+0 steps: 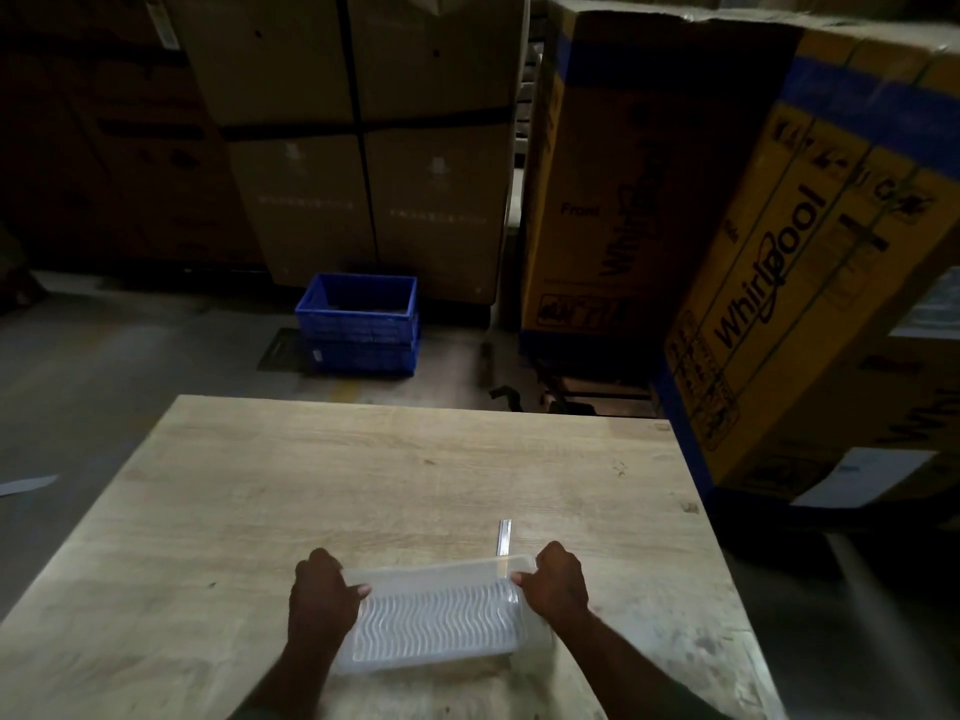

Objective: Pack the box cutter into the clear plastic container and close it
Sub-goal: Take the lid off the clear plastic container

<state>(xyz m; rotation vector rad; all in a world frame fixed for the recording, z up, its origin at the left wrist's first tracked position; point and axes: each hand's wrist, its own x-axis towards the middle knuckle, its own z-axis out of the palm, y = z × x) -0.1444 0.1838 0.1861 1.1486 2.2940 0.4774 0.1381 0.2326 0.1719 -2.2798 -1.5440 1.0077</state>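
Observation:
A clear plastic container (436, 618) with a wavy ribbed surface sits near the front edge of the wooden table (363, 475). My left hand (322, 595) grips its left end and my right hand (556, 584) grips its right end, thumbs over the rim. A slim silvery box cutter (504, 536) lies on the table just behind the container's right far corner, pointing away from me. Its near end is seen through the container's rim. I cannot tell whether the lid is on or whether anything is inside.
Past the table's far edge, a blue plastic crate (358, 324) stands on the floor. Tall cardboard boxes (363, 148) line the back, and yellow appliance cartons (779, 283) crowd the table's right side. A paper scrap (26, 484) lies on the floor at left.

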